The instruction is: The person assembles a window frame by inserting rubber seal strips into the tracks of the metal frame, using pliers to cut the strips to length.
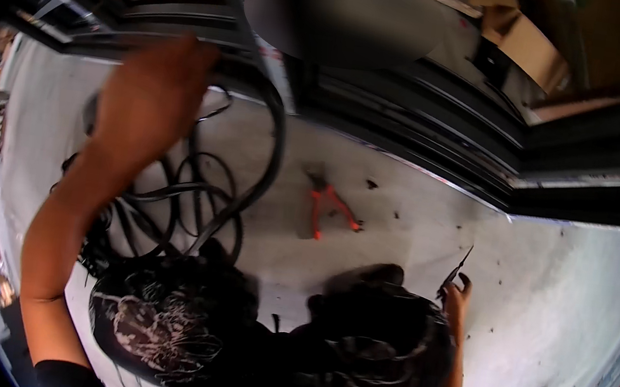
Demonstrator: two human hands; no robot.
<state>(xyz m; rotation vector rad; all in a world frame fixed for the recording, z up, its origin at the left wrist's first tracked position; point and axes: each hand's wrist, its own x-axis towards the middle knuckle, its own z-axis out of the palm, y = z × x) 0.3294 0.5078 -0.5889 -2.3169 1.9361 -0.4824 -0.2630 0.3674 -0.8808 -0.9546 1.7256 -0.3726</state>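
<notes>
My left hand is raised and blurred, closed around a thick black rubber strip that loops down from the dark metal frame above. Its lower end runs into a tangle of black strips on the pale floor. My right hand hangs low beside my knee and grips a small dark pointed tool. Orange-handled pliers lie on the floor between the two hands, touched by neither.
My knees in black patterned trousers fill the lower middle. A grey floor with small dark scraps spreads right. Dark frame rails run across the top, with cardboard boxes behind them. Clutter lines the far left edge.
</notes>
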